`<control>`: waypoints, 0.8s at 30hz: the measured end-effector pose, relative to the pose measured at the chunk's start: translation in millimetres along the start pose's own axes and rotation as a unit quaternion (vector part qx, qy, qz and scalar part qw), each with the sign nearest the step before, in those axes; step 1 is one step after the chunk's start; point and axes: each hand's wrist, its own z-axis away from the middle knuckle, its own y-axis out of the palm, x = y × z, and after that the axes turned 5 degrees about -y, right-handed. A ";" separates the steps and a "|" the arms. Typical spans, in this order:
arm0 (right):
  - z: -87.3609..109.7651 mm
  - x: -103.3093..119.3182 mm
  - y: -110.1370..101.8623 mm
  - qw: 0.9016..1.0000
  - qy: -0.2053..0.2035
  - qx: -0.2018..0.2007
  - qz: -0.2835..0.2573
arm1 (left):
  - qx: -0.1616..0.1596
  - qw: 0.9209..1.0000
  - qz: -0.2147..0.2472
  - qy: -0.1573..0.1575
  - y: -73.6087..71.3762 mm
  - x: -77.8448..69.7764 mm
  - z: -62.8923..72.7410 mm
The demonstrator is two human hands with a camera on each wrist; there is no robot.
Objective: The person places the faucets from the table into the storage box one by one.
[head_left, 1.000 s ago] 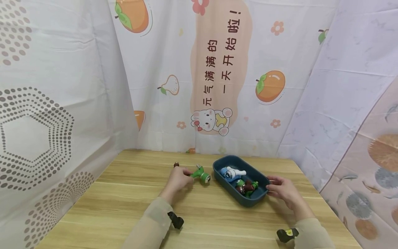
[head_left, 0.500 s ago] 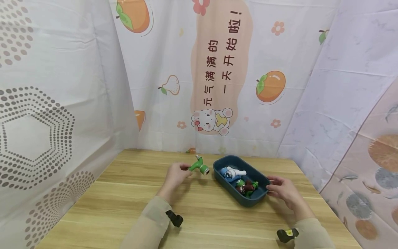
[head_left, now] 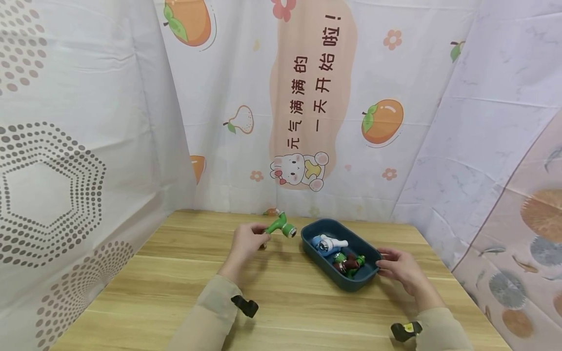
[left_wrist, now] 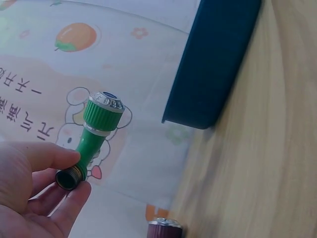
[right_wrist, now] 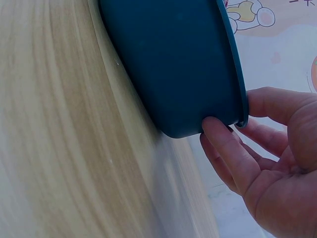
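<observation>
My left hand (head_left: 248, 240) pinches a green plastic tap (head_left: 278, 224) by its threaded end, held up over the table left of the bin. In the left wrist view thumb and fingers close round the thread of the green tap (left_wrist: 91, 139), its ribbed knob pointing up. A dark red tap (left_wrist: 165, 230) lies on the table below, mostly hidden by that hand. My right hand (head_left: 401, 268) holds the near right corner of a dark blue bin (head_left: 322, 265), fingers at its rim and outer wall. Inside the bin lie a white tap (head_left: 335, 243) and a dark red one (head_left: 350, 263).
Blue and green taps also lie in the bin, partly covered by the others. Under everything is a wooden table (head_left: 175, 273). Printed curtains hang behind it (head_left: 219, 161) and along both sides.
The green tap has risen from near the tabletop in my left hand, which has drawn slightly left. The right hand and the bin have stayed put.
</observation>
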 end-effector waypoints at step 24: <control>-0.2 -0.9 -0.9 1.000 -0.006 0.005 -0.004 | -0.001 1.000 -0.014 0.026 -2.7 -3.3 1.5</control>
